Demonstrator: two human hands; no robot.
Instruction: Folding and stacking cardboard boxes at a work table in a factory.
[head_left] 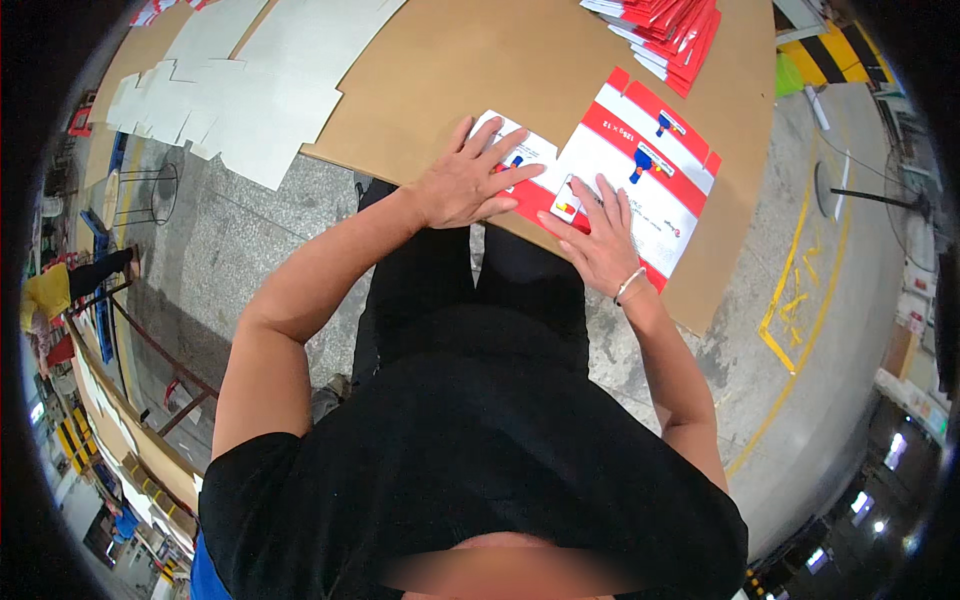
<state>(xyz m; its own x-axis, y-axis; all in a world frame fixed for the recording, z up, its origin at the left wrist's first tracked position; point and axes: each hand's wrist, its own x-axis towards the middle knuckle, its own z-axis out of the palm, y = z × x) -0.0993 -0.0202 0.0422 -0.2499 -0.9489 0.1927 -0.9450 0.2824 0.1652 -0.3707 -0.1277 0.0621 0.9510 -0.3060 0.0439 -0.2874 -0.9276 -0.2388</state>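
A red and white printed carton blank (650,150) lies flat on a brown cardboard-covered table (480,60), near its front edge. My left hand (465,182) rests with fingers spread on the left part of the printed card, over a white and red panel (515,145). Close beside it, my right hand (600,235) presses palm down on the lower middle of the blank, fingers stretched out. A bracelet (630,285) circles my right wrist. What lies beneath both palms is hidden.
Large white card sheets (250,90) lie at the table's left. A fanned stack of red and white folded cartons (675,35) stands at the far right. Beyond the right edge, a thin-poled stand (870,195) is on the floor. Another person in yellow (50,290) is far left.
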